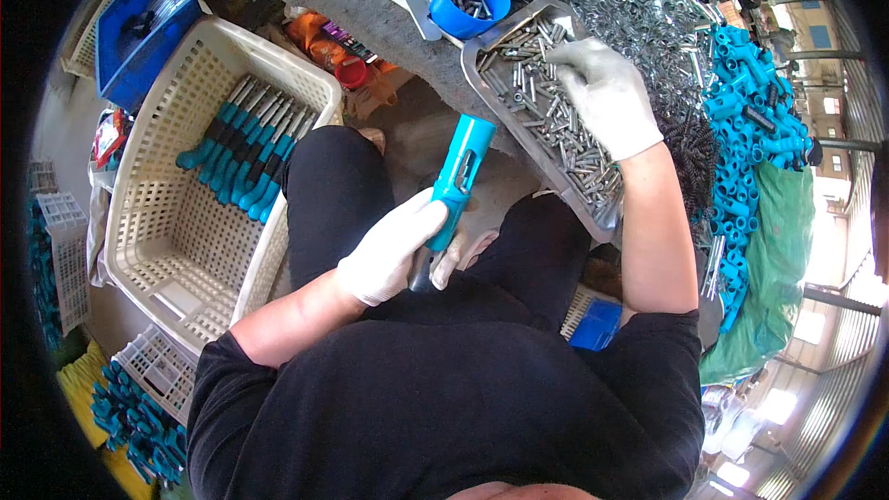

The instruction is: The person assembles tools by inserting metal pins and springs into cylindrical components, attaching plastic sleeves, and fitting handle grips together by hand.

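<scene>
1. Looking down from the head view, which is the only one, I am seeing two gloved hands. The left hand point(394, 255) is gripping one teal tube point(463, 153), with its fingers closing around the lower part.
2. The tube is standing tilted in front of the body, its wide end pointing away. Perhaps the hand is holding it low so that the slot point(469, 165) in its side is staying uncovered and easy to see.
3. The right hand point(607, 97) is reaching over the metal pins point(583, 153), and its fingers are bending down to them. I cannot tell if they are pinching one.
4. One metal tray point(604, 222) is keeping these pins together, probably near the right hand for short reaching. The pins are overlapping too much for counting; surely they are dozens.
5. One blue cup point(460, 28) is standing just beside the far end of the tray and is holding more pins, maybe a smaller share kept separately.
6. On the left, one cream basket point(120, 194) is holding about seven teal-and-black tools point(236, 153). They are lying side by side in a row, I think to save space.
7. On the right, many dark springs point(682, 162) and many loose teal tubes point(741, 130) are lying in separate heaps, seemingly sorted by kind; I cannot count them.
</scene>
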Demonstrator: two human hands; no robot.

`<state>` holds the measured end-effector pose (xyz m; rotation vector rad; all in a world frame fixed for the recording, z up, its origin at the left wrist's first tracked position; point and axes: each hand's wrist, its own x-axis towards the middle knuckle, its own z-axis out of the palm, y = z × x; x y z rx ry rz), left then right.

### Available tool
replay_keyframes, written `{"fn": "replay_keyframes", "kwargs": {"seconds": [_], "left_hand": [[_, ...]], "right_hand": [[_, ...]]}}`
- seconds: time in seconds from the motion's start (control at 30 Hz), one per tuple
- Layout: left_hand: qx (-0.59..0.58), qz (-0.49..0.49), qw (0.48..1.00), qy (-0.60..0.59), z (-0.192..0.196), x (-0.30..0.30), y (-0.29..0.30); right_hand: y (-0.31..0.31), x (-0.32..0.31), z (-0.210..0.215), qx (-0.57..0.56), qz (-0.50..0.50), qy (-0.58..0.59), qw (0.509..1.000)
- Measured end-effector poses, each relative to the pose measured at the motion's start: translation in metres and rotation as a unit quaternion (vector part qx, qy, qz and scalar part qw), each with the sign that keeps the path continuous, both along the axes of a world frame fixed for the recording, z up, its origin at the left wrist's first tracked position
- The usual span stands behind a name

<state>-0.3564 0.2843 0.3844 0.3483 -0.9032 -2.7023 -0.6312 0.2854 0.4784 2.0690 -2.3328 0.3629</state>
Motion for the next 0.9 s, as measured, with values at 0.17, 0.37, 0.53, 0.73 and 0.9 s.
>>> {"fn": "replay_keyframes", "kwargs": {"seconds": [0.17,0.37,0.53,0.73,0.9], "left_hand": [[-0.018,0.002,1.000,-0.026,-0.002,0.003,-0.006],[-0.031,0.001,0.999,-0.036,-0.005,0.000,-0.008],[-0.025,-0.008,0.999,-0.037,-0.008,-0.002,-0.004],[-0.033,-0.010,0.999,-0.034,-0.005,0.001,-0.003],[-0.030,-0.016,0.999,-0.036,-0.004,0.000,0.000]], "right_hand": [[0.015,0.001,0.002,0.035,0.012,0.033,0.999],[0.039,0.007,0.028,0.151,-0.015,0.043,0.987],[0.022,0.006,0.010,0.032,0.010,0.031,0.999],[0.008,-0.005,-0.004,0.065,0.050,0.031,0.996],[0.003,-0.005,0.004,0.116,0.064,0.031,0.991]]}}
